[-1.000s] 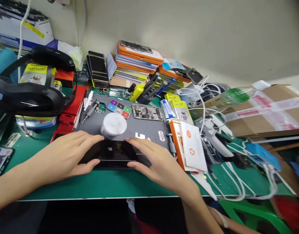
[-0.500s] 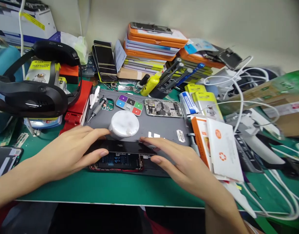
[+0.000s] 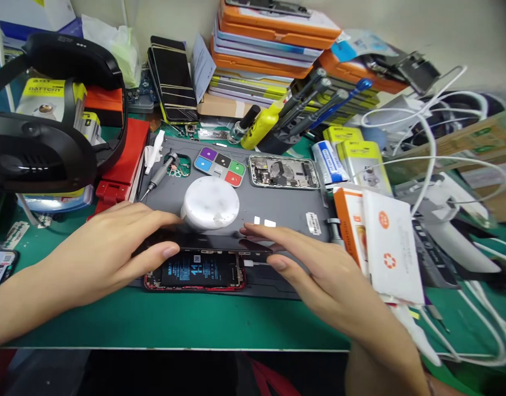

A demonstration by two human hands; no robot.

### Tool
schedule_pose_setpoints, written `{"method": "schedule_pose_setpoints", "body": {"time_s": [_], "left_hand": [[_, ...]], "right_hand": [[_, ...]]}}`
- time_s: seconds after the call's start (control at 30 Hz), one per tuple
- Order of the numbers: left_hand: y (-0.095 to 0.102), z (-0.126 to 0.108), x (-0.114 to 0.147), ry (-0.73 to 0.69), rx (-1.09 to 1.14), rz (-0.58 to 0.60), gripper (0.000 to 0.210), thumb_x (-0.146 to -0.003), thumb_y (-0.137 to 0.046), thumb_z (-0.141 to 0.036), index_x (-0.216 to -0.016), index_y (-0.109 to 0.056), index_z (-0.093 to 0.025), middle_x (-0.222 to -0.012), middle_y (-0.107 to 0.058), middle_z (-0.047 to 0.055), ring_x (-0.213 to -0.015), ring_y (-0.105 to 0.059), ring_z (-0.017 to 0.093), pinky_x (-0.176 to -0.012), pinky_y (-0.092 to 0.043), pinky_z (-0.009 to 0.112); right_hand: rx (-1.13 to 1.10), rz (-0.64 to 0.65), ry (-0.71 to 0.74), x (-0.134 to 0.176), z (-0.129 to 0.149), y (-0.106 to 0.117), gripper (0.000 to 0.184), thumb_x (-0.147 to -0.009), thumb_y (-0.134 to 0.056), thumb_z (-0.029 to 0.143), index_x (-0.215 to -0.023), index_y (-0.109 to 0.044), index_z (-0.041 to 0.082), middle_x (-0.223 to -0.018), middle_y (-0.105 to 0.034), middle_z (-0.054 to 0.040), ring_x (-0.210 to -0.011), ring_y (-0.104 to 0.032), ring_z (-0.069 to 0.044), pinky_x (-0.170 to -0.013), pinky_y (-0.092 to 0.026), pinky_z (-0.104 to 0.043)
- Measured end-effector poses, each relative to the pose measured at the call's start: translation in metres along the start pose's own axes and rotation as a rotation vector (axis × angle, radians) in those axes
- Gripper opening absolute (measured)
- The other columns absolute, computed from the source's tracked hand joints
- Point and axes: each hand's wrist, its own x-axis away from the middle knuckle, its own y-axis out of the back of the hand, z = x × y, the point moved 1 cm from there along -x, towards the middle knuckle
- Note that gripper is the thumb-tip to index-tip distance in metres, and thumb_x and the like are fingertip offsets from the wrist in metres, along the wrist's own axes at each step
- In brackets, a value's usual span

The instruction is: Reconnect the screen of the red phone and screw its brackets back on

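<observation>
A dark phone screen [image 3: 214, 242] stands tilted up along the far side of an opened red-framed phone body [image 3: 195, 272], whose black battery with blue print shows. My left hand [image 3: 100, 250] grips the screen's left end, thumb on the near side. At its right end my right hand [image 3: 323, 272] has the screen between thumb and fingers. Just behind the screen sits a round white jar [image 3: 212, 201]; I cannot tell whether they touch. A white cable plug [image 3: 249, 263] lies at the phone body's right end.
On the grey mat [image 3: 170, 206] lie a screwdriver [image 3: 160, 176], a coloured tile holder [image 3: 220, 165] and another opened phone [image 3: 284, 171]. A black headset [image 3: 50, 148] stands left. Cartons [image 3: 395, 247] and white cables crowd the right; stacked orange boxes [image 3: 273, 27] stand behind.
The screen is tipped more upright, so more of the phone body and its battery shows. Both hands keep their places at its ends. My view has shifted slightly.
</observation>
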Motion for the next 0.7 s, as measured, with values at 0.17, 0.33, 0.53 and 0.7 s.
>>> {"method": "schedule_pose_setpoints", "body": {"time_s": [0.17, 0.33, 0.53, 0.7], "left_hand": [[-0.004, 0.011, 0.012, -0.156, -0.075, -0.086, 0.050, -0.117, -0.045, -0.070, -0.146, -0.066, -0.035, -0.124, -0.083, -0.003, -0.102, -0.083, 0.022, -0.086, -0.064, 0.035], [-0.018, 0.017, 0.031, -0.143, -0.174, -0.044, 0.068, -0.111, -0.046, -0.080, -0.167, -0.050, -0.041, -0.145, -0.077, 0.000, -0.120, -0.080, 0.029, -0.100, -0.070, 0.043], [-0.023, 0.012, 0.035, -0.126, -0.228, 0.015, 0.067, -0.118, -0.035, -0.069, -0.178, -0.034, -0.041, -0.154, -0.071, 0.000, -0.126, -0.077, 0.030, -0.103, -0.071, 0.042], [-0.020, 0.008, 0.032, -0.214, -0.344, 0.040, 0.070, -0.116, -0.047, -0.067, -0.176, -0.042, -0.030, -0.150, -0.073, 0.011, -0.123, -0.077, 0.033, -0.098, -0.069, 0.047]], "right_hand": [[-0.192, -0.045, -0.083, 0.009, -0.005, 0.000, 0.038, -0.124, -0.045, 0.033, -0.158, -0.061, 0.031, -0.146, -0.079, -0.0030, -0.125, -0.081, -0.017, -0.109, -0.067, -0.032], [-0.374, -0.123, -0.136, 0.020, -0.013, -0.007, 0.043, -0.122, -0.047, 0.025, -0.161, -0.060, 0.038, -0.152, -0.071, -0.0034, -0.122, -0.079, -0.016, -0.105, -0.070, -0.031], [-0.277, -0.267, -0.112, 0.024, -0.012, -0.014, 0.042, -0.119, -0.054, 0.020, -0.156, -0.064, 0.036, -0.148, -0.072, -0.0034, -0.123, -0.077, -0.016, -0.109, -0.067, -0.031], [0.020, -0.146, 0.094, 0.026, -0.004, -0.016, 0.074, -0.115, -0.050, 0.071, -0.175, -0.043, 0.028, -0.154, -0.071, -0.0131, -0.142, -0.071, -0.028, -0.117, -0.064, -0.044]]}}
